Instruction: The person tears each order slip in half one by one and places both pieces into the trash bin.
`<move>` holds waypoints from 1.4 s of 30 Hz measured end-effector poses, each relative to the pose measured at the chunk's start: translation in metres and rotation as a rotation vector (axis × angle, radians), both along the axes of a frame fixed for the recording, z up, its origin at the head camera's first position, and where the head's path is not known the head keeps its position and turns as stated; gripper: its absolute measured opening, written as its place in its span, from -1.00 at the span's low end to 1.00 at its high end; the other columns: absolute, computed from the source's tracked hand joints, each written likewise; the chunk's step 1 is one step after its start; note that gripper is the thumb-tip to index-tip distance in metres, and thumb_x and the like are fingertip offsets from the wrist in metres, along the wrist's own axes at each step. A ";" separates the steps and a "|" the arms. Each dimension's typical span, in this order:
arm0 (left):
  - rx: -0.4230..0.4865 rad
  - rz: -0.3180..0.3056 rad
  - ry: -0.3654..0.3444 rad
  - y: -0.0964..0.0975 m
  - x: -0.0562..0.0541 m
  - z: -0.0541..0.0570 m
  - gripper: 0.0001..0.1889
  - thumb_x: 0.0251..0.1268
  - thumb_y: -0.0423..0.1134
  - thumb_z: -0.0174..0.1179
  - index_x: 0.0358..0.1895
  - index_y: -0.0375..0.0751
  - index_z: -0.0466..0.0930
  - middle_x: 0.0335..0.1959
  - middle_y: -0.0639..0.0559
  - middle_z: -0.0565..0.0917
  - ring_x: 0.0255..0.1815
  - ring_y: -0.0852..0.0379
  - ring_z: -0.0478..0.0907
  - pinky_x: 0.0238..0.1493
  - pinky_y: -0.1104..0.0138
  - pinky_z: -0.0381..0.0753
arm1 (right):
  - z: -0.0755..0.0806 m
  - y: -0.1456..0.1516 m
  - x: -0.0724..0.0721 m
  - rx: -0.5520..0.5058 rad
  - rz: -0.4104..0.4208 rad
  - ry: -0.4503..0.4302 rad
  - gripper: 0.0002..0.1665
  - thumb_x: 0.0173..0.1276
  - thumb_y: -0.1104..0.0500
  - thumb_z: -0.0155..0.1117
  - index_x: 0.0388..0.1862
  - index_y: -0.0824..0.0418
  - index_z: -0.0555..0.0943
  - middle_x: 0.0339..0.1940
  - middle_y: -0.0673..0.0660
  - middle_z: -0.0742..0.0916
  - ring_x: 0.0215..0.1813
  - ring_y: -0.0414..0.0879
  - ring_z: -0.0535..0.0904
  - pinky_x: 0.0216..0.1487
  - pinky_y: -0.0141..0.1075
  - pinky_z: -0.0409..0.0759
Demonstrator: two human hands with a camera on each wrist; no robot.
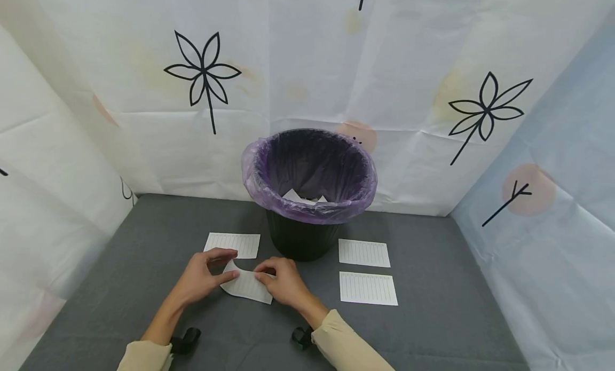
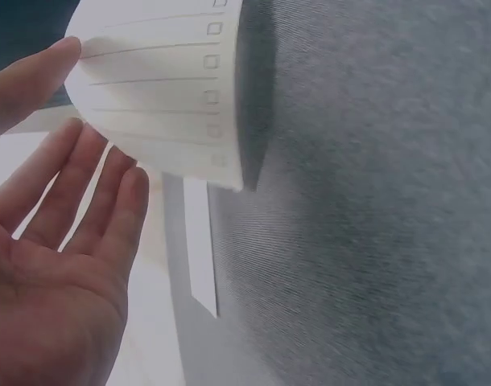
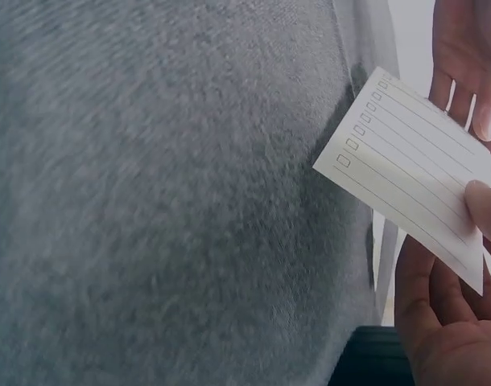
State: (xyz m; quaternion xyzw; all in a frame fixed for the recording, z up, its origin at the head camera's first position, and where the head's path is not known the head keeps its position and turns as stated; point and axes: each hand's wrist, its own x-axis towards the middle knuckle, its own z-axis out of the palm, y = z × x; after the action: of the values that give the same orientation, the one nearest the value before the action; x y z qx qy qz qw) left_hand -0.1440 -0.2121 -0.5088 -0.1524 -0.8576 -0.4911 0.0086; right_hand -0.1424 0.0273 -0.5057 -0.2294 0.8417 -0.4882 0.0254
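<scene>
My right hand (image 1: 283, 280) pinches a small lined paper sheet (image 1: 250, 286) with a column of checkbox squares, thumb on the printed face and fingers behind. The sheet bends in a curve above the grey table. At its other end is my left hand (image 1: 204, 277), thumb and fingers spread apart around the edge. In the left wrist view, the left thumb (image 2: 56, 68) overlaps the sheet's edge, and the fingers reach behind with a relaxed bend. The right wrist view shows the sheet (image 3: 414, 153) tilted, with the right thumb on its face.
A black bin (image 1: 300, 237) with a purple liner (image 1: 252, 165) stands behind my hands, white paper pieces (image 1: 300, 198) inside. One lined sheet (image 1: 240, 244) lies left of it; two more, an upper sheet (image 1: 364, 252) and a lower sheet (image 1: 368, 289), lie right. Patterned cloth (image 1: 307, 66) walls the table.
</scene>
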 end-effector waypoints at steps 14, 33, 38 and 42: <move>0.027 -0.117 -0.043 0.015 -0.001 0.009 -0.81 0.20 -0.26 0.48 -0.16 -0.25 0.82 -0.19 0.00 0.79 -0.27 0.26 0.58 -0.31 0.37 0.54 | 0.007 0.016 0.002 -0.010 0.008 0.010 -0.92 0.40 0.27 0.39 -0.22 0.19 0.80 -0.27 -0.01 0.77 -0.15 -0.24 0.65 -0.01 -0.30 0.64; 0.168 -0.071 -0.012 0.065 0.013 0.020 -0.90 0.24 -0.25 0.46 -0.24 -0.17 0.84 -0.29 0.08 0.80 -0.19 0.14 0.72 -0.10 0.31 0.63 | 0.019 0.048 0.013 -0.162 -0.090 0.017 -0.90 0.35 0.19 0.45 -0.19 0.15 0.81 -0.24 -0.04 0.82 -0.12 -0.16 0.70 -0.03 -0.24 0.64; 0.183 -0.078 0.002 0.075 0.014 0.022 -0.90 0.26 -0.23 0.44 -0.23 -0.16 0.84 -0.28 0.09 0.80 -0.18 0.07 0.73 -0.09 0.25 0.65 | 0.022 0.055 0.016 -0.191 -0.112 0.013 -0.89 0.34 0.18 0.47 -0.19 0.16 0.82 -0.23 -0.04 0.82 -0.11 -0.13 0.71 -0.04 -0.22 0.65; 0.190 -0.089 0.013 0.082 0.014 0.024 -0.89 0.29 -0.23 0.42 -0.21 -0.17 0.84 -0.27 0.09 0.80 -0.17 0.05 0.73 -0.08 0.23 0.65 | 0.026 0.061 0.017 -0.194 -0.114 0.025 -0.88 0.34 0.19 0.47 -0.19 0.18 0.82 -0.23 -0.02 0.82 -0.10 -0.10 0.72 -0.03 -0.22 0.64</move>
State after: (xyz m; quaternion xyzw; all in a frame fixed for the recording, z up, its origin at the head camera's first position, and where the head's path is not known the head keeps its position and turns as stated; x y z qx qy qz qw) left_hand -0.1296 -0.1300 -0.4849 -0.1921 -0.7994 -0.5693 0.0070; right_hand -0.1256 0.0884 -0.4797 -0.1888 0.8025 -0.5650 -0.0352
